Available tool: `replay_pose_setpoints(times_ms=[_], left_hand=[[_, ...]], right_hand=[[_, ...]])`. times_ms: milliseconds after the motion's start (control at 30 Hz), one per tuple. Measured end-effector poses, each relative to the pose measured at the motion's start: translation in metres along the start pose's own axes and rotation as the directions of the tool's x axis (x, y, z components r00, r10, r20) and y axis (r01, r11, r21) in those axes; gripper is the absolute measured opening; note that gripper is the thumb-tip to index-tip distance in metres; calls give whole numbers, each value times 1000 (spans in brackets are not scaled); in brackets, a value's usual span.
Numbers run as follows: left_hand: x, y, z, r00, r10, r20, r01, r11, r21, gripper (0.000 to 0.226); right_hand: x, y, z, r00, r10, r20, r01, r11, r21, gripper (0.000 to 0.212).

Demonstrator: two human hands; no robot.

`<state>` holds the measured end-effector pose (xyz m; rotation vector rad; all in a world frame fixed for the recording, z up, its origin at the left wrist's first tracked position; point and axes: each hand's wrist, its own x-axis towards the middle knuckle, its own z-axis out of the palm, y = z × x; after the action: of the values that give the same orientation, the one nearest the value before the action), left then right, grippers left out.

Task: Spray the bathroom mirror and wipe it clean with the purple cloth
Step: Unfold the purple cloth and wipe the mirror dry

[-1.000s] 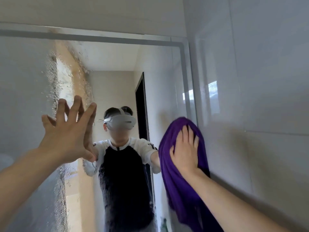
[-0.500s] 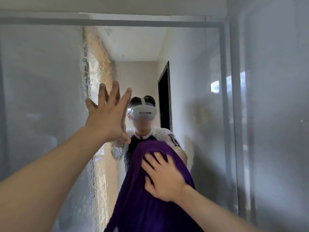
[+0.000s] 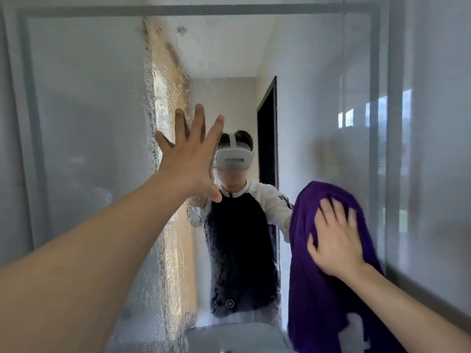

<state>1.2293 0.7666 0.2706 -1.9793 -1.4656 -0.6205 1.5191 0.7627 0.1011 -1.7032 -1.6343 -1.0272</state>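
Observation:
The bathroom mirror [image 3: 89,110] fills the view, with spray droplets in a vertical band left of centre. The purple cloth [image 3: 321,289] hangs flat on the glass at the lower right. My right hand [image 3: 334,240] presses flat against the cloth's upper part, fingers spread and blurred by motion. My left hand [image 3: 191,159] is raised with fingers apart, palm at the glass near the middle, holding nothing. No spray bottle is in view.
A tiled wall [image 3: 433,149] meets the mirror's right edge. The rim of a white basin [image 3: 234,337] shows at the bottom centre. The mirror reflects a person with a headset and a dark doorway behind.
The cloth and my right hand swept left toward the centre, then back to the right and slightly up. The view widened and dropped. My left hand kept its spread pose at the glass.

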Motion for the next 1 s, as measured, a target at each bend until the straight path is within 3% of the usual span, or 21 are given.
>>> replay_pose_setpoints(times_ms=[133, 233, 467, 600, 833, 1000], left_hand=[[1, 2, -1, 1000, -2, 9, 2, 1000, 0, 166], [0, 3, -3, 1000, -6, 11, 6, 1000, -4, 166], [0, 3, -2, 1000, -11, -3, 11, 1000, -3, 168], [-1, 4, -2, 1000, -18, 3, 18, 1000, -2, 168], [-11, -1, 10, 999, 13, 53, -14, 1000, 21, 172], [-81, -15, 78, 991, 45, 126, -58, 993, 105, 180]], right_hand=[[36, -21, -19, 991, 115, -68, -111, 992, 63, 63], [53, -49, -32, 990, 104, -91, -96, 992, 83, 65], [14, -93, -7, 976, -208, -61, 215, 966, 147, 60], [-27, -78, 18, 957, -285, -59, 290, 942, 166, 52], [-65, -12, 32, 983, -151, 103, 142, 986, 85, 50], [-80, 35, 32, 984, 12, 178, -11, 1000, -8, 53]])
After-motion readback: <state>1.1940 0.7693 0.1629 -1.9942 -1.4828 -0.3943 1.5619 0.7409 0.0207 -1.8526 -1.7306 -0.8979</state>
